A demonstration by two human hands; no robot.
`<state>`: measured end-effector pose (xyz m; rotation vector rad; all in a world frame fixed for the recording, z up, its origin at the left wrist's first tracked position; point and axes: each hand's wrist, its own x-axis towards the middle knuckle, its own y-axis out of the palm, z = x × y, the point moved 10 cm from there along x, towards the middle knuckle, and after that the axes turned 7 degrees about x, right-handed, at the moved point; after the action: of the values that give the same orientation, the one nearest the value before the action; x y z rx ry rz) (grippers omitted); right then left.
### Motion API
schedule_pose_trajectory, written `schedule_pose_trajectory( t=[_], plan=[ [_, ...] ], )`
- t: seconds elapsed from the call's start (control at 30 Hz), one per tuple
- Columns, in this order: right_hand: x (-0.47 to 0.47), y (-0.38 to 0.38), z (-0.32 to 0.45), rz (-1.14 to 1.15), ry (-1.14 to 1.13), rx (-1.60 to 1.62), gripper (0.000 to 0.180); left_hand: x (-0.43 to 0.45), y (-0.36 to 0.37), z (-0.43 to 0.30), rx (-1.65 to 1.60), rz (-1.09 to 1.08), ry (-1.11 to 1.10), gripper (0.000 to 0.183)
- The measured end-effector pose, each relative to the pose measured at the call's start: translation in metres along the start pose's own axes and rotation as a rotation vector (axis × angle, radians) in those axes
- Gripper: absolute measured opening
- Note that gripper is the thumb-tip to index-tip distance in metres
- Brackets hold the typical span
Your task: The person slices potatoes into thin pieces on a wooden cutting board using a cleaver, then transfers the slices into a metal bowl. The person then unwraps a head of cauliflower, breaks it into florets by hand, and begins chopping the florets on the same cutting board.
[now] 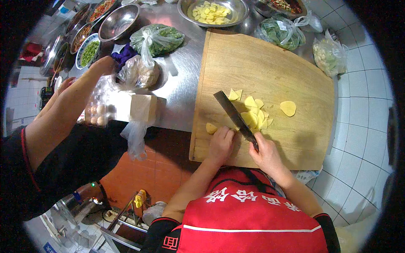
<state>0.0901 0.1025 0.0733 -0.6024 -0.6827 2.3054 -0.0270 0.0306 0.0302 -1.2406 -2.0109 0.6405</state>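
Note:
My right hand [267, 153] grips the handle of a dark-bladed kitchen cleaver [232, 112]. Its blade points up and left over a wooden cutting board [262, 60]. Close to the blade's left side, my left hand [222, 144] rests with curled fingers on a potato piece [236, 128], mostly hidden by the fingers and blade. Right of the blade lies a loose pile of yellow potato slices [258, 117]. One round slice [288, 108] lies apart to the right, and a potato chunk [211, 128] sits just left of my left fingers.
A steel bowl of cut potato [210, 14] stands behind the board. Bagged greens [156, 39], bagged cauliflower [329, 57], a pale block [143, 108] and eggs [98, 114] are around. Another person's arm [72, 98] reaches over the counter at left. Tiled wall [360, 120] borders the right.

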Motion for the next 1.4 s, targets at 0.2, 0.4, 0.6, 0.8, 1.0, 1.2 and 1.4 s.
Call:
schedule_pose_trajectory(
  t=[0.2,0.4,0.6,0.8,1.0,1.2,1.4],
  plan=[
    [0.009,0.001,-0.005,-0.016,-0.023,-0.027,0.022,0.000,0.002,0.001,0.009,-0.015,0.009,0.018],
    [-0.003,-0.013,0.010,-0.045,-0.036,-0.045,0.022,-0.003,0.008,0.005,-0.003,0.041,-0.034,0.021],
    [-0.003,-0.009,0.011,-0.033,-0.035,-0.033,0.023,0.003,-0.003,-0.002,-0.001,-0.062,0.018,0.015],
    [0.004,0.008,0.002,-0.010,-0.019,-0.051,0.022,0.003,-0.003,-0.002,0.014,-0.053,0.023,0.015],
    [0.017,0.013,0.007,0.069,-0.118,-0.067,0.019,-0.004,0.005,0.000,0.069,-0.007,0.018,0.018],
    [0.023,0.001,0.020,0.058,-0.224,-0.173,0.016,-0.006,0.000,-0.002,0.129,0.065,-0.001,0.018],
    [0.022,-0.021,0.013,0.000,-0.038,-0.045,0.020,0.011,-0.009,-0.007,0.161,0.032,0.050,0.044]
  ],
)
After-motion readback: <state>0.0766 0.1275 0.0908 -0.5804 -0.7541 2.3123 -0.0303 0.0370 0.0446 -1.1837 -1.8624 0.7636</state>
